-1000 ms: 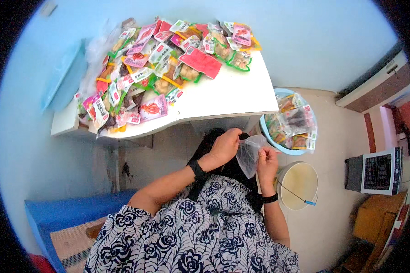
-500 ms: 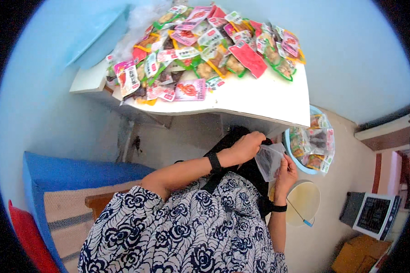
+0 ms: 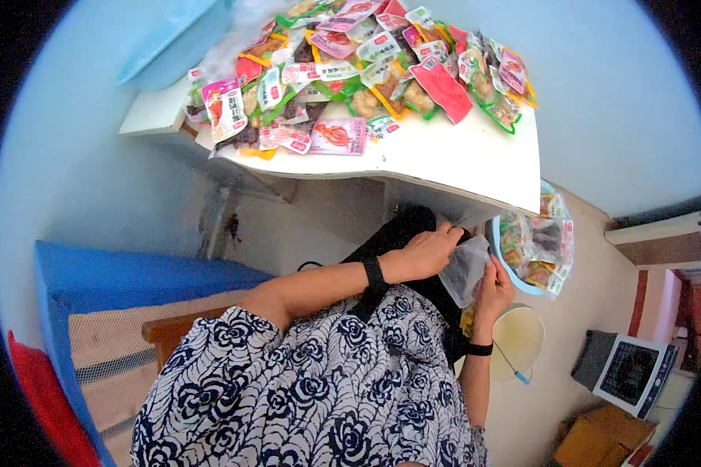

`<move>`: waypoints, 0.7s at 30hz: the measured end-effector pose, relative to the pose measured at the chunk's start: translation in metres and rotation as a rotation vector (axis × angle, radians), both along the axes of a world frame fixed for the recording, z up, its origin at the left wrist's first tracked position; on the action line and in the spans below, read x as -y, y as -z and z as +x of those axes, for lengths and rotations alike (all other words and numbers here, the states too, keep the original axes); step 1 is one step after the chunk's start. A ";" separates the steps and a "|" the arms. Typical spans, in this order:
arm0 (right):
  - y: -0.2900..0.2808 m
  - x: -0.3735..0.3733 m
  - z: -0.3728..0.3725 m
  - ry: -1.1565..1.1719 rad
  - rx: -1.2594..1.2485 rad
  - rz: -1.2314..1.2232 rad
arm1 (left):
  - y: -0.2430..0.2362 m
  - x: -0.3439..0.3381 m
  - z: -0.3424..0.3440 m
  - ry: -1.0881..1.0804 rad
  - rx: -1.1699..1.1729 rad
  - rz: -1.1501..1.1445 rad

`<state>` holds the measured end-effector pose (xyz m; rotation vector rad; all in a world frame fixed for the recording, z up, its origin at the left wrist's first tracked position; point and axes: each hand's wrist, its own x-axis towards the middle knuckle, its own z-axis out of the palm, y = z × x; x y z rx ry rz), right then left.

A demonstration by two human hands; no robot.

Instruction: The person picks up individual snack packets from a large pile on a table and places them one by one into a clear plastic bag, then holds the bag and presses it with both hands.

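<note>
Over my lap I hold a clear plastic bag (image 3: 464, 268), which looks empty, between my two hands. My left hand (image 3: 427, 253) has its fingers closed at the bag's upper left. My right hand (image 3: 492, 289) pinches its right side. Above them, a white table (image 3: 459, 167) bears a heap of small food packets (image 3: 335, 136) in pink, red, green and yellow. Beside my right hand stands a light blue tub (image 3: 498, 249) full of more packets (image 3: 545, 249).
A white bucket (image 3: 522, 338) with a handle stands below the tub. At the right are a black-and-white appliance (image 3: 631, 372) and cardboard (image 3: 600, 440). A blue mesh-sided piece (image 3: 78, 265) and red cloth (image 3: 35, 389) are at left. A large blue basin (image 3: 160, 43) leans against the wall.
The view has swung, so the table and tub appear farther right. My hands have shifted slightly along with the bag, still gripping it.
</note>
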<state>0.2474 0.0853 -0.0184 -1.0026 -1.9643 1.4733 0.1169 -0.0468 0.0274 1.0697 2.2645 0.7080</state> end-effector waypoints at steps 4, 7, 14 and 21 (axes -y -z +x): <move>0.006 -0.011 -0.002 0.056 0.016 0.053 | 0.014 -0.012 -0.001 0.034 -0.040 0.327; 0.000 -0.022 -0.004 0.084 -0.083 0.028 | 0.015 -0.039 -0.005 0.092 0.039 0.346; -0.016 -0.078 0.011 0.337 -0.191 -0.130 | -0.051 -0.072 -0.015 0.098 -0.098 0.487; -0.047 -0.124 0.022 0.446 -0.213 -0.119 | -0.113 0.000 -0.172 -0.399 -1.208 -0.009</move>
